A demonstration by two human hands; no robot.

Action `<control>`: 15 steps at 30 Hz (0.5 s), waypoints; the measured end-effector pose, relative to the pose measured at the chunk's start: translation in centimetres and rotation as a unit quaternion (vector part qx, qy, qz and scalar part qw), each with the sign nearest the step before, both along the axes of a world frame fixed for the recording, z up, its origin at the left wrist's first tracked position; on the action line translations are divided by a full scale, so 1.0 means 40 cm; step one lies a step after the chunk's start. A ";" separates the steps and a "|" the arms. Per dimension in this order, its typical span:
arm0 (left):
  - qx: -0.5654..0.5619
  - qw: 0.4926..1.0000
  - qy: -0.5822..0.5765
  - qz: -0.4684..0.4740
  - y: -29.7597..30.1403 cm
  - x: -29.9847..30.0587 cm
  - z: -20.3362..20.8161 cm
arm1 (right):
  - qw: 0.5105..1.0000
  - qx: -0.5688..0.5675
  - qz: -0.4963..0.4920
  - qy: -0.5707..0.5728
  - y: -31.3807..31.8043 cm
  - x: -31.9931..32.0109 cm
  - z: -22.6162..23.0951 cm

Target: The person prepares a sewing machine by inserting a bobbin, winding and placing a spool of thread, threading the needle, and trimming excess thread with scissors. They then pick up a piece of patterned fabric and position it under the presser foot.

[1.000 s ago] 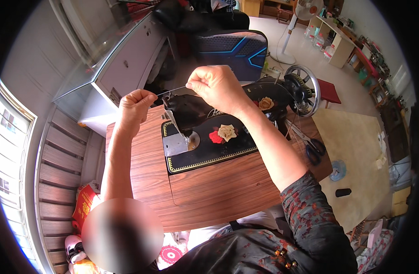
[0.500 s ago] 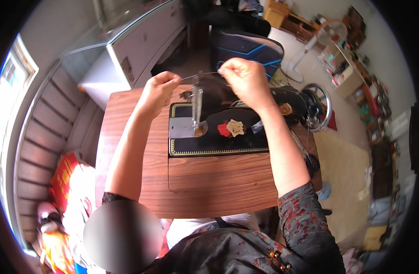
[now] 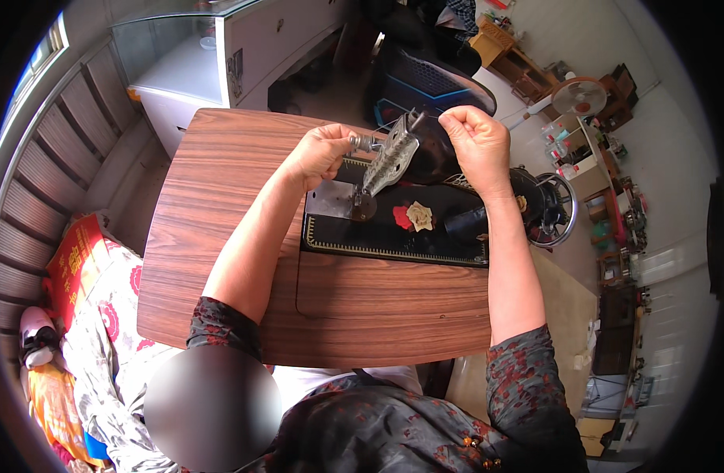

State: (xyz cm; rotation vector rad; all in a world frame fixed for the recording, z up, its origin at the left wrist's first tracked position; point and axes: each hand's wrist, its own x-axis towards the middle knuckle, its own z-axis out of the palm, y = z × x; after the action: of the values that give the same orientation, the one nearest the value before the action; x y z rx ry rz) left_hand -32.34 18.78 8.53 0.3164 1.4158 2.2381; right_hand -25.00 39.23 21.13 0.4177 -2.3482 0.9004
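Observation:
A black sewing machine (image 3: 437, 154) with a rose decal and a patterned silver faceplate (image 3: 393, 156) stands on the brown wooden table. My left hand (image 3: 322, 154) is closed in a pinch beside the round metal tension knob (image 3: 364, 143) at the machine's head; its fingertips are at the knob. Above the machine's arm, my right hand (image 3: 479, 142) pinches a fine thread (image 3: 431, 116) between thumb and finger. The thread runs toward the top of the head and is hard to follow from there. The silver handwheel (image 3: 563, 209) is to the right of my right forearm.
The wooden tabletop (image 3: 220, 189) extends left and in front of the machine. Behind it are a black-and-blue chair (image 3: 433, 83) and a white glass-topped cabinet (image 3: 255, 59). A standing fan (image 3: 579, 96) is at far right. Patterned cloth (image 3: 110, 315) lies at lower left.
Both hands have moved right relative to the picture, and the left has come down to the tension knob. The thread was stretched between both hands before. The head view has shifted and turned.

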 end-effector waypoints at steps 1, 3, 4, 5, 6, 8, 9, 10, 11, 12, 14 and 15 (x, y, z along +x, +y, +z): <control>-0.001 1.000 0.000 0.000 0.005 0.005 0.001 | 1.000 0.004 -0.003 -0.002 0.000 0.001 0.001; 0.021 1.000 0.004 0.001 0.012 0.012 -0.001 | 1.000 0.010 -0.006 -0.004 -0.001 0.001 0.003; 0.024 1.000 0.005 0.004 0.015 0.017 0.003 | 1.000 0.011 -0.007 -0.004 -0.001 0.001 0.002; 0.027 1.000 0.006 0.007 0.017 0.020 0.004 | 1.000 0.013 -0.008 -0.004 -0.001 0.001 0.002; 0.027 1.000 0.003 0.006 0.016 0.019 -0.001 | 1.000 0.011 -0.006 -0.006 -0.002 0.001 0.002; 0.027 1.000 -0.002 0.005 0.016 0.018 -0.014 | 1.000 0.007 0.000 -0.010 -0.005 -0.001 0.002; 0.024 1.000 -0.001 0.006 0.017 0.024 -0.009 | 1.000 0.006 0.001 -0.008 -0.004 -0.002 0.001; 0.022 1.000 0.001 0.006 0.020 0.031 -0.005 | 1.000 0.006 0.003 -0.006 -0.003 -0.003 0.000; 0.020 1.000 0.002 0.006 0.023 0.038 0.001 | 1.000 0.005 0.005 -0.004 -0.001 -0.003 0.000; 0.018 1.000 0.002 0.008 0.024 0.043 0.008 | 1.000 0.008 0.004 -0.002 -0.001 -0.003 -0.001; 0.015 1.000 0.002 0.011 0.026 0.050 0.018 | 1.000 0.014 0.004 0.003 0.000 -0.002 0.001; 0.015 1.000 -0.009 0.020 0.027 0.048 0.016 | 1.000 0.008 0.007 -0.003 -0.001 -0.001 0.001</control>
State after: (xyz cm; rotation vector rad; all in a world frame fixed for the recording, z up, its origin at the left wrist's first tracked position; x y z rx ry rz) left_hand -30.43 19.85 9.18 0.2803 1.3913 2.2904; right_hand -25.03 39.17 21.16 0.4389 -2.3623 0.8916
